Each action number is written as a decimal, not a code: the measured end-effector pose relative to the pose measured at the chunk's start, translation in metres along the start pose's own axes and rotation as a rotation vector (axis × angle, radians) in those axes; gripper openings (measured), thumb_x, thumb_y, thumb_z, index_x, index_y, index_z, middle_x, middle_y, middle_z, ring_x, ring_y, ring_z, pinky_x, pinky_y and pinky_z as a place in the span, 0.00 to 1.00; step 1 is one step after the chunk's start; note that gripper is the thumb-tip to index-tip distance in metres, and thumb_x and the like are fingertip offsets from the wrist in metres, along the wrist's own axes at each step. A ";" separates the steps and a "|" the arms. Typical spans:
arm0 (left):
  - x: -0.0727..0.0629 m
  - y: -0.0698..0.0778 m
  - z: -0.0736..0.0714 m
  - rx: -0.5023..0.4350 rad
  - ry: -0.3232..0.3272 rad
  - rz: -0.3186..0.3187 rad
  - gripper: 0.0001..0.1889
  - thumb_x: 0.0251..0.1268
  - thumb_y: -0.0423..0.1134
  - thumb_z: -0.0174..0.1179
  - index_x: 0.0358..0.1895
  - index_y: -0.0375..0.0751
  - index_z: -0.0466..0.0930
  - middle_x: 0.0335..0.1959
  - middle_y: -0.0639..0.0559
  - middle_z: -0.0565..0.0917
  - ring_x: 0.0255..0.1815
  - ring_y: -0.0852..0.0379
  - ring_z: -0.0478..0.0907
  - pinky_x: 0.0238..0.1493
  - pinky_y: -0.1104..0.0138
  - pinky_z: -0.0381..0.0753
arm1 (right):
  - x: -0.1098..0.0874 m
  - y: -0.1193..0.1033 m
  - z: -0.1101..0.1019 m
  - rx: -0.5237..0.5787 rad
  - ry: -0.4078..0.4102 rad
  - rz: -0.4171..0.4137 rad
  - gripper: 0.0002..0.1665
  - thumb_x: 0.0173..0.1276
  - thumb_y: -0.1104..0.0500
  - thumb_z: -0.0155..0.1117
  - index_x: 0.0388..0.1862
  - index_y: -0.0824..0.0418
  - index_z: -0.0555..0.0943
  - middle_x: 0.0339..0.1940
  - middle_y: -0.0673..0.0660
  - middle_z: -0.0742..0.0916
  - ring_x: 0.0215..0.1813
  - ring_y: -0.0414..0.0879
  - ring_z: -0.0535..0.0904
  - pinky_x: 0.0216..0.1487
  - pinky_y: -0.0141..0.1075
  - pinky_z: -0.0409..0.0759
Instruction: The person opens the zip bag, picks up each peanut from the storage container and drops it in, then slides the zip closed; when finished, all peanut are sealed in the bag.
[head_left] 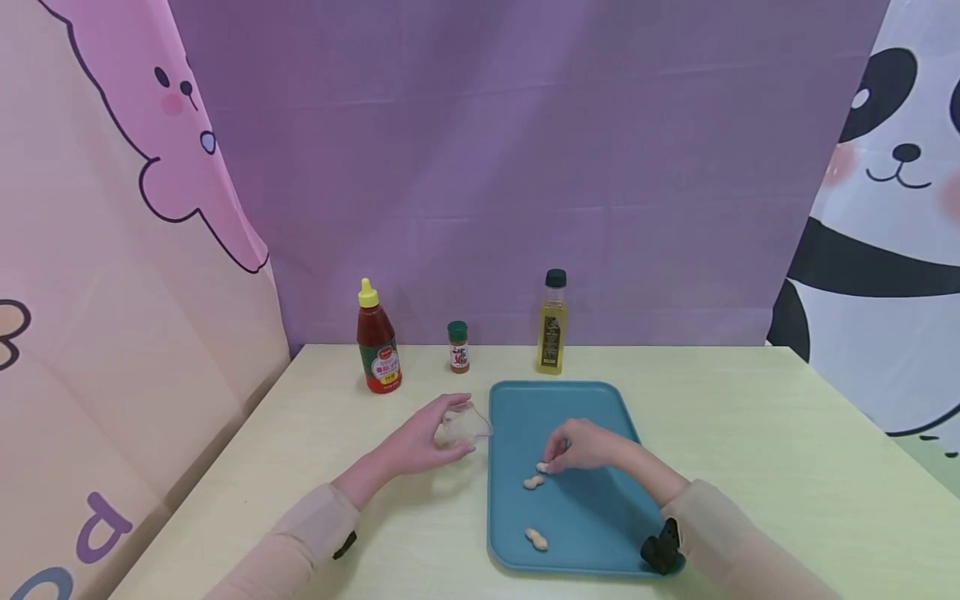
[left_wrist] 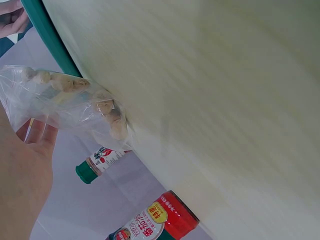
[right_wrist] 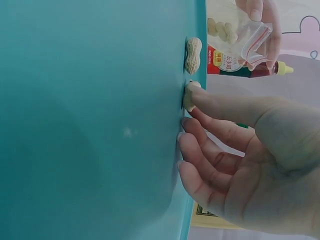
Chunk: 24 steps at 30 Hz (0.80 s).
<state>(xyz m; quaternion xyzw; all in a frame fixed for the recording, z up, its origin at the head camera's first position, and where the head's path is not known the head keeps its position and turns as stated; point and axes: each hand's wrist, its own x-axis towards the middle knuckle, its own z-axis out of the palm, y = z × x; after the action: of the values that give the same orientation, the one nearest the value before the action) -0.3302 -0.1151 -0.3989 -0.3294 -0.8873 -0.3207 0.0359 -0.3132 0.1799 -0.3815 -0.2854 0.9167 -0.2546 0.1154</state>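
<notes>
In my left hand (head_left: pixel 423 437) I hold a clear zip bag (left_wrist: pixel 65 102) at its edges, mouth toward the tray, just left of the tray's rim. Several peanuts (left_wrist: pixel 117 122) lie inside the bag. My right hand (head_left: pixel 588 446) is low over the blue tray (head_left: pixel 517 417), with thumb and fingertip pinching a peanut (right_wrist: pixel 190 96) close to the tray's surface. Beside it lies another unshelled peanut (right_wrist: pixel 193 56). A third peanut (head_left: pixel 536 539) rests nearer the tray's front edge.
Behind the tray stand a ketchup bottle (head_left: pixel 380 346) with a yellow cap, a small green-capped spice jar (head_left: pixel 458 348) and an oil bottle (head_left: pixel 552 325). A purple curtain (head_left: pixel 480 167) hangs at the table's back edge.
</notes>
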 end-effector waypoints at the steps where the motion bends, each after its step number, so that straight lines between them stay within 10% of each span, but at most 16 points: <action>1: 0.000 0.000 0.000 0.002 0.002 0.000 0.40 0.57 0.53 0.64 0.70 0.46 0.57 0.67 0.54 0.69 0.68 0.55 0.65 0.67 0.58 0.68 | 0.000 -0.001 0.000 0.004 -0.005 0.005 0.05 0.58 0.57 0.69 0.31 0.58 0.84 0.30 0.47 0.84 0.34 0.38 0.76 0.32 0.31 0.76; 24: 0.001 0.000 0.001 0.004 -0.006 -0.015 0.39 0.57 0.55 0.63 0.70 0.49 0.57 0.67 0.55 0.69 0.67 0.56 0.66 0.66 0.58 0.68 | 0.011 -0.003 -0.007 0.033 0.156 -0.060 0.08 0.61 0.55 0.66 0.34 0.59 0.83 0.30 0.50 0.85 0.32 0.40 0.77 0.32 0.32 0.78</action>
<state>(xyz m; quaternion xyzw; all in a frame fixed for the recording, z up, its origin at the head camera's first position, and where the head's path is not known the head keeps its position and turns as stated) -0.3305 -0.1139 -0.3995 -0.3234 -0.8906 -0.3183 0.0314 -0.3232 0.1736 -0.3748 -0.2904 0.9096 -0.2943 0.0406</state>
